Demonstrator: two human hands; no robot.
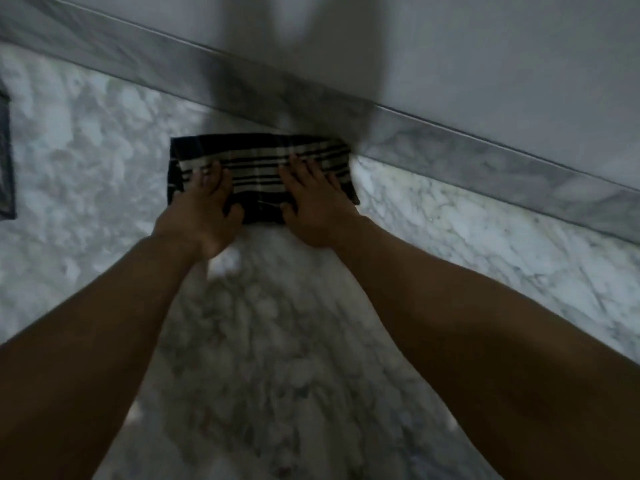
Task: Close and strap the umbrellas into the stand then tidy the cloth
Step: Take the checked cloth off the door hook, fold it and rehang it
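A folded black-and-white striped cloth (258, 168) lies flat on the marble floor, close to the skirting at the foot of the wall. My left hand (201, 213) rests palm down on the cloth's left part, fingers spread. On the right part my right hand (311, 206) presses flat in the same way. Neither hand grips the fabric. No umbrella or stand is in view.
A grey marble skirting (450, 157) runs diagonally from upper left to right, with a pale wall (450, 57) above it. A dark object (6, 161) shows at the left edge. White-grey marble floor (263, 341) spreads around and below my arms.
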